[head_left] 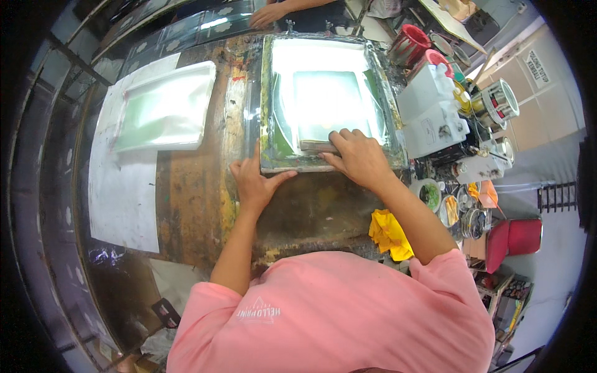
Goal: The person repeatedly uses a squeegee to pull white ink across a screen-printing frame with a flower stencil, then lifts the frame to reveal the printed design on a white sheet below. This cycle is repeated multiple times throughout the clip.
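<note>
A screen printing frame [266, 118] with a paint-stained border lies on the worn wooden table, and glare whitens much of its mesh. Inside its near end, my right hand [359, 155] is closed around a squeegee [316, 145] with a flat, brownish edge. The squeegee rests on the mesh, partly covered by my fingers. My left hand [256, 180] is at the frame's near left corner. Its index finger stretches along the left side and its thumb lies against the front edge, the fingers apart.
White sheets [124, 193] and a shiny pale green sheet [165, 109] lie to the left. Paint cans [409, 45], white jugs [431, 115] and small tubs [429, 194] crowd the right. A yellow cloth [390, 234] lies near my right forearm. Another person's hand [267, 16] rests beyond the table.
</note>
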### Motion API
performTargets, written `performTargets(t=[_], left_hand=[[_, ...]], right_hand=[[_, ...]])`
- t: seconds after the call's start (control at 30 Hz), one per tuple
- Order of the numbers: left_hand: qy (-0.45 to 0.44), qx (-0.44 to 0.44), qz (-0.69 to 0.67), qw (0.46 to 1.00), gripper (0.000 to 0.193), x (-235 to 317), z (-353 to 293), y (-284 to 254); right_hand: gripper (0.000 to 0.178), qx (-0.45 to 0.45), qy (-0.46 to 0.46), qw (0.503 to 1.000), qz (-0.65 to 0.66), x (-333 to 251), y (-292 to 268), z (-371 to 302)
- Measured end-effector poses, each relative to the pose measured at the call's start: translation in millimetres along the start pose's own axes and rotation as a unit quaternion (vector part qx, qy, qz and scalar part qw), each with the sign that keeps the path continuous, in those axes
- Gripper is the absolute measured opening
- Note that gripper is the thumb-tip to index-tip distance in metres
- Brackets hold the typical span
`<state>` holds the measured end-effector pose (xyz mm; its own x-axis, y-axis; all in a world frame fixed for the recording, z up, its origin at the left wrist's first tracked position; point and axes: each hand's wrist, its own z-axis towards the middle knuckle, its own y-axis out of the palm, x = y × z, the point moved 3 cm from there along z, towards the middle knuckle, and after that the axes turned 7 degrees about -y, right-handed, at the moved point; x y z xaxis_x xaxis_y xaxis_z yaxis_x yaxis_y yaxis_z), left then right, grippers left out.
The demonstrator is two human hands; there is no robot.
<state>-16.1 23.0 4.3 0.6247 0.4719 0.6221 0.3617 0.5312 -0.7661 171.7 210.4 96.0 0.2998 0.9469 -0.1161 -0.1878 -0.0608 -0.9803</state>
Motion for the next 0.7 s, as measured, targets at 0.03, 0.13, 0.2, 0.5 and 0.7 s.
performTargets(t=[0.03,0.13,0.2,0.5,0.7], left_hand=[[0.006,0.010,-0.036,0.999,0.113,4.8,-0.9,-3.7],[0.005,0.030,-0.209,0.977,0.103,27.9,4.9,-17.8],[-0.075,0.001,-0.403,0.912,0.095,46.3,12.8,-22.3],[0.081,0.034,-0.093,0.992,0.099,69.5,43.6,-45.5],[0.041,-0.041,0.265,0.962,0.108,34.6,-3.2,-0.5]], right_hand=[[0.041,0.017,-0.005,1.000,-0.001,-4.3,-8.4,-1.8],[0.037,0.072,-0.027,0.997,-0.016,-10.9,-36.4,0.0],[0.036,0.084,-0.029,0.995,-0.041,-14.6,-55.4,2.8],[0.043,0.339,-0.064,0.926,-0.153,8.2,-151.9,82.7],[0.051,0.319,-0.038,0.942,-0.097,26.4,-193.9,115.3]])
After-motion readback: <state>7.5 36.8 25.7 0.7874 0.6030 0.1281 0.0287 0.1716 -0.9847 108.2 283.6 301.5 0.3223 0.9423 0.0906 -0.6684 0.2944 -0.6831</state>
